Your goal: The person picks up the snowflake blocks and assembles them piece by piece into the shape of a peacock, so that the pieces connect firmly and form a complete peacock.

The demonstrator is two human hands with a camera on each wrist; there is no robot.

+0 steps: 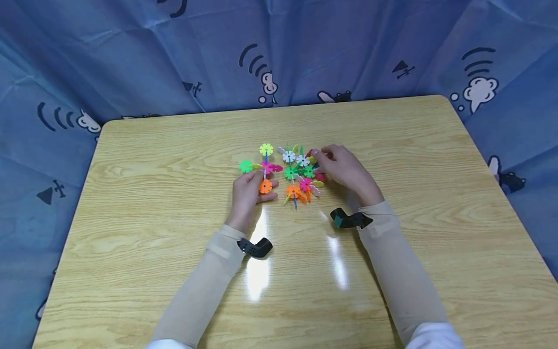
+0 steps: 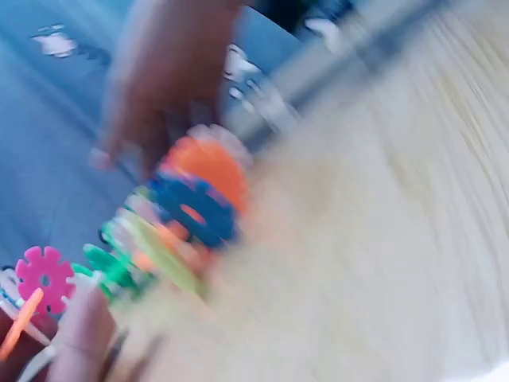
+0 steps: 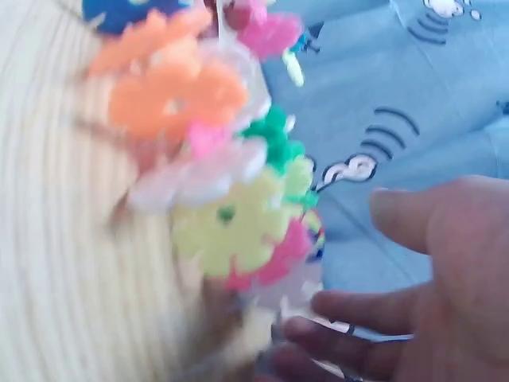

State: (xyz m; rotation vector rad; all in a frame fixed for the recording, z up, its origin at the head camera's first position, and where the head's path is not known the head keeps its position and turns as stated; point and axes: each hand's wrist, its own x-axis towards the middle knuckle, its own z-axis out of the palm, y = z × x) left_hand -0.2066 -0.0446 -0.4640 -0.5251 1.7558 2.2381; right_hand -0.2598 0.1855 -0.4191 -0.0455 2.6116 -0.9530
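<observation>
A small piece built of slotted plastic snowflake discs (image 1: 267, 167), in pink, yellow, green and orange, is pinched by my left hand (image 1: 245, 196). In the left wrist view its pink disc (image 2: 45, 278) shows by the thumb. Just right of it sits a larger cluster of joined snowflake discs (image 1: 291, 172) in green, white, orange, pink and red. My right hand (image 1: 346, 169) is at the cluster's right edge, near the red discs. Thumb and fingers are spread apart in the right wrist view, fingertips close to the cluster's end, beyond a pale yellow disc (image 3: 231, 227).
The cluster rests on a light wooden table (image 1: 152, 203) with rounded far corners. Behind the table hangs a blue patterned cloth (image 1: 218, 58). A dark band with a camera (image 1: 255, 247) sits on the left wrist, another camera band (image 1: 350, 218) on the right.
</observation>
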